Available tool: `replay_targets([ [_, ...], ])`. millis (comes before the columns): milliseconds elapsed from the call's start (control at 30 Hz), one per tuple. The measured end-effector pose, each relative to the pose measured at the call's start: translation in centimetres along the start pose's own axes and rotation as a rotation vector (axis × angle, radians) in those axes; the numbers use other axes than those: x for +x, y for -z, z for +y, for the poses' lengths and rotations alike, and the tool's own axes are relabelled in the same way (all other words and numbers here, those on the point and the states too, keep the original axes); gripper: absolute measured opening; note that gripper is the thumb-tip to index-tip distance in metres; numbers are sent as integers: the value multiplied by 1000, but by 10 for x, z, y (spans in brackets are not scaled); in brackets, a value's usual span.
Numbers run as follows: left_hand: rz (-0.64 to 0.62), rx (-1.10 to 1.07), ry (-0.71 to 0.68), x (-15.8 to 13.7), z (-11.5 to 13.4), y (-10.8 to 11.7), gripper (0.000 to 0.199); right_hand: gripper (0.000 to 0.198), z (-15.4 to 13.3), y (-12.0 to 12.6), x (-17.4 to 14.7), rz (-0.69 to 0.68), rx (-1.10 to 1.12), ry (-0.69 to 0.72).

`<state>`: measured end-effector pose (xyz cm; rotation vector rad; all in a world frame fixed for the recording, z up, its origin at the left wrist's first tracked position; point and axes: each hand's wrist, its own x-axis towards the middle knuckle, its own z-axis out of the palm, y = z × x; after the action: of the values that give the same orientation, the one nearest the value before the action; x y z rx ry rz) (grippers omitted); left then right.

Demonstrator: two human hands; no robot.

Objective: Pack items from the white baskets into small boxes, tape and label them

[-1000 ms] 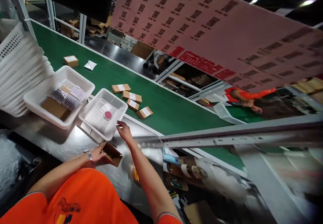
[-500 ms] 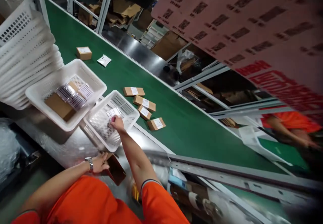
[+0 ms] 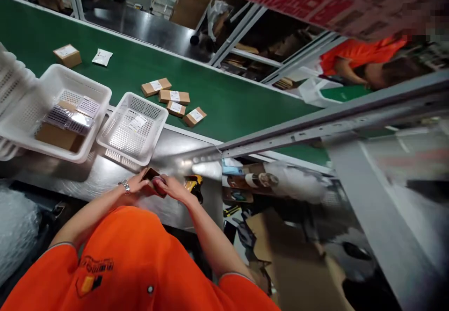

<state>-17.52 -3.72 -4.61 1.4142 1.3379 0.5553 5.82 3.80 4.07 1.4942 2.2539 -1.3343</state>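
My left hand (image 3: 137, 183), with a watch on its wrist, holds a small open brown cardboard box (image 3: 151, 175) above the steel worktop (image 3: 105, 180). My right hand (image 3: 170, 185) is at the box's mouth, closed on a small pink round item (image 3: 158, 181). Just beyond my hands stands a white perforated basket (image 3: 133, 128) with only a paper label lying in it.
A second white basket (image 3: 56, 112) with packets and a brown box stands to the left, next to stacked baskets. Several labelled small boxes (image 3: 173, 100) lie on the green conveyor belt (image 3: 228, 105). A yellow-black tool (image 3: 194, 185) lies right of my hands. A co-worker in orange (image 3: 354, 61) works at far right.
My right hand has come back from the perforated basket with the pink round item and now meets the box in my left hand. My view has swung down and to the right.
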Motion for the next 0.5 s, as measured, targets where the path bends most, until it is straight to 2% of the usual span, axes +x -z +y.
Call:
replay_targets([
  [100,-63,11,23,0,5,2,82,26,-8,-32,8,63,-31,-35],
  [200,-58,4,20,2,11,4,82,23,-15,-47,17,116,-95,-78],
  [367,-16,13,43,3,13,2,79,27,-5,-44,0,263,-195,-107],
  [500,47,29,9,2,9,-5,77,28,26,-37,-30,455,-72,-34],
])
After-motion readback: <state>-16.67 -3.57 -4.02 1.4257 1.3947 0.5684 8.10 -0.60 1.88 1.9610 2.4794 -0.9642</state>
